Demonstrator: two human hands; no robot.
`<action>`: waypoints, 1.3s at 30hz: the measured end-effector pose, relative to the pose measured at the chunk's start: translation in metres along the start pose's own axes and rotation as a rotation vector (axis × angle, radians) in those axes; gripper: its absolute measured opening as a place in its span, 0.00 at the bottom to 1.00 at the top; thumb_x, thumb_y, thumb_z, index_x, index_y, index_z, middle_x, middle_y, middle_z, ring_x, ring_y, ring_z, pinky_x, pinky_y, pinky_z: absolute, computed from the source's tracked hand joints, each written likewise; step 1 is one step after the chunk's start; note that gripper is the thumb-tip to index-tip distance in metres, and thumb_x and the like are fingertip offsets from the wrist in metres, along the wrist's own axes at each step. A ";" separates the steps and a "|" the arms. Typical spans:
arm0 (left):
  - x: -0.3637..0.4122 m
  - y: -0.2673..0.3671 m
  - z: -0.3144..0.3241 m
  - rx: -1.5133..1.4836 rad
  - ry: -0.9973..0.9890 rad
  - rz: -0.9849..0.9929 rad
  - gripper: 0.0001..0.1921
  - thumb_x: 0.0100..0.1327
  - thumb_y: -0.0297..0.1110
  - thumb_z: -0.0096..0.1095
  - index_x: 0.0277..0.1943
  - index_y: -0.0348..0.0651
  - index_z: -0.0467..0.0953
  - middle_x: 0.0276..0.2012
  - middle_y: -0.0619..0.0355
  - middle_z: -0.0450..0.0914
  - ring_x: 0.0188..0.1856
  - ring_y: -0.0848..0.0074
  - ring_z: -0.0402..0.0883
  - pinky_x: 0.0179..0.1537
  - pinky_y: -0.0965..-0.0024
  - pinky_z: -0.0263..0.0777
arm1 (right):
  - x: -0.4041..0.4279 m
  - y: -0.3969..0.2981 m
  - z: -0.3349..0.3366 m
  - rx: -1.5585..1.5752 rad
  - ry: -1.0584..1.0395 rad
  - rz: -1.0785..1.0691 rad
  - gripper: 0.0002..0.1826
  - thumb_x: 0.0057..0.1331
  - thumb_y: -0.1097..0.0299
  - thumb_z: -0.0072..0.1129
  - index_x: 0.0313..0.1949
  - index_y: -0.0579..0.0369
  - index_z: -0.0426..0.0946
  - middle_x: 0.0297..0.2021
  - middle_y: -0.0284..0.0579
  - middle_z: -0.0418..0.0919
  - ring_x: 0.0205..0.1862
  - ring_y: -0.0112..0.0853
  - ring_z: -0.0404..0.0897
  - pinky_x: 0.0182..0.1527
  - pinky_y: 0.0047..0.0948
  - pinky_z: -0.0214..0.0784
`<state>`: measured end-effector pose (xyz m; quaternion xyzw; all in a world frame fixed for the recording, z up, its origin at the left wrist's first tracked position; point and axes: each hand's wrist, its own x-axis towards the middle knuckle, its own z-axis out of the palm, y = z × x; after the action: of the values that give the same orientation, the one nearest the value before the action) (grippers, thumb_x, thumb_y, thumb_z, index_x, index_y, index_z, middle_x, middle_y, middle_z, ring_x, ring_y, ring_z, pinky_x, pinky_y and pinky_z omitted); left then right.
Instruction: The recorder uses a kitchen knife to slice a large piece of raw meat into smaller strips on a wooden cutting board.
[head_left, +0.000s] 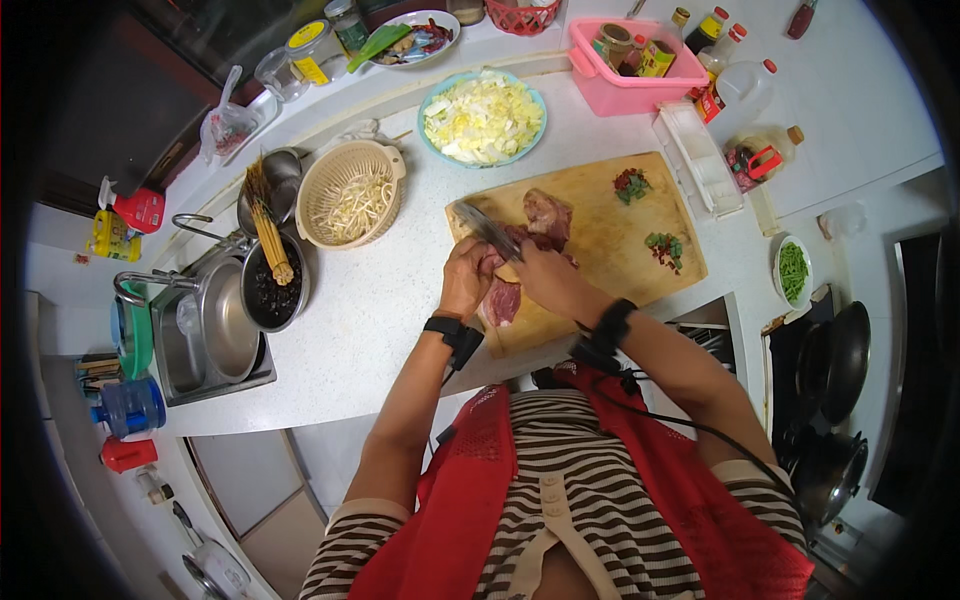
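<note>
My right hand (553, 279) grips a kitchen knife (484, 227), its handle hidden in my fist. The blade points up and left across raw meat (517, 232). My left hand (463, 276) presses on a piece of the meat just left of the blade, its fingers bent close to the edge. A larger raw chunk (547, 212) lies beyond my right hand, and a cut piece (502, 301) rests nearer me. All of it sits on a wooden cutting board (600, 262). Two small piles of chopped red and green seasoning (631, 185) occupy the board's right side.
Chopped cabbage fills a blue-rimmed plate (537, 139) behind the board. Bean sprouts sit in a beige colander (308, 187); left of it, dried sticks (274, 251) lie across a metal bowl (298, 311). A sink (180, 379) is at left, a pink bin (600, 91) at back right.
</note>
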<state>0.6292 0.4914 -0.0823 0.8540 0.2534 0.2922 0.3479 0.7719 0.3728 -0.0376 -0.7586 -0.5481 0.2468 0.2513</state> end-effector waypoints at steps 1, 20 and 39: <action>-0.001 0.000 0.000 -0.004 -0.003 0.000 0.08 0.56 0.18 0.65 0.40 0.32 0.79 0.38 0.47 0.80 0.40 0.55 0.81 0.41 0.64 0.76 | -0.018 0.006 -0.005 0.006 -0.032 -0.016 0.12 0.61 0.73 0.55 0.41 0.67 0.67 0.29 0.71 0.79 0.35 0.61 0.81 0.37 0.56 0.73; -0.005 0.003 0.005 -0.078 0.050 -0.079 0.05 0.61 0.17 0.61 0.39 0.31 0.79 0.37 0.50 0.79 0.37 0.64 0.82 0.40 0.70 0.75 | -0.059 0.012 -0.026 0.036 -0.002 -0.075 0.11 0.68 0.69 0.51 0.42 0.66 0.66 0.29 0.69 0.77 0.33 0.64 0.77 0.35 0.57 0.68; -0.004 0.002 0.001 -0.129 -0.013 -0.084 0.06 0.59 0.15 0.59 0.37 0.33 0.80 0.34 0.49 0.79 0.37 0.61 0.83 0.39 0.67 0.77 | -0.048 0.023 -0.016 0.048 -0.022 -0.014 0.13 0.67 0.67 0.52 0.41 0.68 0.66 0.33 0.69 0.78 0.37 0.62 0.78 0.39 0.55 0.70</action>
<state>0.6276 0.4875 -0.0827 0.8202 0.2675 0.2876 0.4158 0.7848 0.3186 -0.0357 -0.7458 -0.5499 0.2665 0.2651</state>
